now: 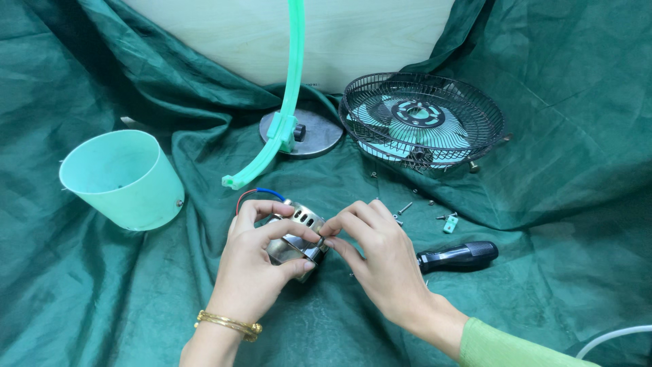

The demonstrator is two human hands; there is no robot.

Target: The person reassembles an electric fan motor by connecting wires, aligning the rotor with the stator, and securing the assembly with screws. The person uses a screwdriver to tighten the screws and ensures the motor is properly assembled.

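Green cloth underlies both hands' grip on a slotted silver motor (297,238).

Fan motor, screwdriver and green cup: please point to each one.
Fan motor (299,234), head view, on its slotted metal casing.
Screwdriver (458,256), head view, on its black handle.
Green cup (132,190), head view, on its outer wall.

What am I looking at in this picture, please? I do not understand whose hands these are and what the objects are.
The one picture comes from a camera worn on a person's head, looking down at their own bare hands. The left hand wraps a shiny metal motor with red and blue wires; the right hand pinches at its edge. All lies on a green cloth. Around them: a mint plastic cup-shaped housing, a curved green stand on a round base, a black fan cage, loose screws and a black-handled screwdriver.
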